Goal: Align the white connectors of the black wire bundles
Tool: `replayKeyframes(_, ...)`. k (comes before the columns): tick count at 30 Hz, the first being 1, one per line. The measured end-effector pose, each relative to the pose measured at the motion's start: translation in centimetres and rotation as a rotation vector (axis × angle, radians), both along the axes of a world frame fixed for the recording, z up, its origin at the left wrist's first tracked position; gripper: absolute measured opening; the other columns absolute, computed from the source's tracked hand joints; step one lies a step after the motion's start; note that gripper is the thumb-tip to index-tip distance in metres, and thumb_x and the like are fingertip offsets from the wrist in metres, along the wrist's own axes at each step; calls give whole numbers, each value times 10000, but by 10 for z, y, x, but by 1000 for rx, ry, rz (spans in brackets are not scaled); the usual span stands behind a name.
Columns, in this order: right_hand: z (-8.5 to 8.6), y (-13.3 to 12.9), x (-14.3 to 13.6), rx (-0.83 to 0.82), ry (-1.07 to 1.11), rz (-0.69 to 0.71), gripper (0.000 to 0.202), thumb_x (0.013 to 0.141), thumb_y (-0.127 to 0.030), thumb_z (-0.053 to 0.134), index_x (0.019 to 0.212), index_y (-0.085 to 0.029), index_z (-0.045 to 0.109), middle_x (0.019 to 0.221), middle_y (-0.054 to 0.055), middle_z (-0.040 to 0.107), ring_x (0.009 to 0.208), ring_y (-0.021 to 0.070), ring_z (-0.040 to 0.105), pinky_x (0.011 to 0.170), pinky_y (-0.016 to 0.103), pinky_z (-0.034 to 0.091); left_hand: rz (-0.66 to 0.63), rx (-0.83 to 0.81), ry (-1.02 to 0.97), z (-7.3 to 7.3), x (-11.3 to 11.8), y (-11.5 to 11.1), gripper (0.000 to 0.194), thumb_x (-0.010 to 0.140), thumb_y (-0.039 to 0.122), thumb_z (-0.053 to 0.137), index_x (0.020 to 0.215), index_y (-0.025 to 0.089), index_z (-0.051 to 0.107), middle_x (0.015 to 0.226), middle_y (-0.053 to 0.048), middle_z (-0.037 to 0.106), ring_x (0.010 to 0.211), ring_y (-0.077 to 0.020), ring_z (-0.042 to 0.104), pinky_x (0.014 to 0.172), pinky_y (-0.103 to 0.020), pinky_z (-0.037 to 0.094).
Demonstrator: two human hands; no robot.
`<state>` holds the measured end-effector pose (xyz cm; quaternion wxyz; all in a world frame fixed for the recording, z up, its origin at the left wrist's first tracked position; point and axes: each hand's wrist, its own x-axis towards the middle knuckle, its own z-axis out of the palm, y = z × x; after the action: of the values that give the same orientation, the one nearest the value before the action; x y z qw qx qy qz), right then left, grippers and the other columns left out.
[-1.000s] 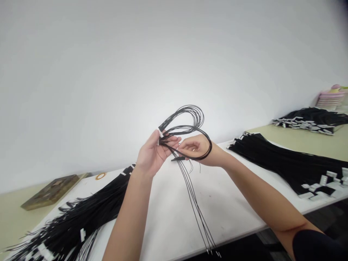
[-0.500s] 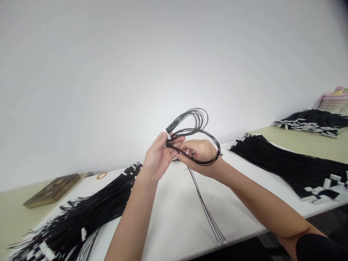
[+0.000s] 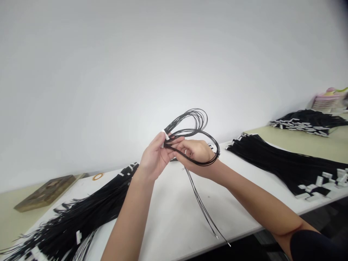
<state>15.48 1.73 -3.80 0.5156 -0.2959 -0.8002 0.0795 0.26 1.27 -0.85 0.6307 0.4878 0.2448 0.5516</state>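
In the middle of the head view, my left hand is closed on a white connector from which black wires fan out. These wires form a looped bundle, one loop arching up and another curving around the front of my right wrist. My right hand is closed, its fingertips meeting the wires beside my left fingers; part of its grip is hidden behind the loop. Below it hang several loose wire ends with bare metallic tips, over the white table.
Black wires with white connectors lie in a heap at left and a long bundle at right. A farther pile sits near a pink striped object. A dark block and an orange ring are at left.
The loose wire ends below my right hand have swung and spread a little apart. Both hands keep nearly the same hold. The view has shifted slightly, with the table things drifting left.
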Motion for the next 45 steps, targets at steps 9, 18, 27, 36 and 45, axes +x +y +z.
replayKeyframes(9,-1,0,1,-15,-30,20,86,813,-174,538,740,-180,493,635,-31,556,511,80,466,501,199,342,12,-23,-19,0,2,-1,195,892,305,468,901,128,551,967,-144,688,893,-229,670,843,-390,518)
replayKeyframes(18,10,-3,11,-267,20,225,131,901,-287,456,808,-196,469,817,1,607,499,68,423,484,203,339,39,-32,-33,2,2,-2,184,891,289,474,913,120,544,936,-142,696,898,-245,674,874,-432,503)
replayKeyframes(27,42,9,80,-759,467,700,196,781,-340,664,786,-194,533,491,-107,234,386,37,176,363,170,265,141,-57,38,8,0,-4,231,905,297,441,897,99,560,907,-172,702,861,-254,684,821,-382,529)
replayKeyframes(36,49,25,98,-306,918,488,125,827,-349,545,826,-246,615,631,-46,461,475,68,371,451,213,348,129,-58,100,5,-3,-1,179,886,297,469,896,132,540,717,-77,657,661,-204,680,655,-315,543)
replayKeyframes(45,48,24,85,-135,1056,369,187,776,-419,645,857,-251,645,725,-27,546,615,80,540,549,214,490,76,-55,124,6,-4,-2,159,884,316,460,857,166,502,634,-5,532,575,-150,615,582,-263,490)
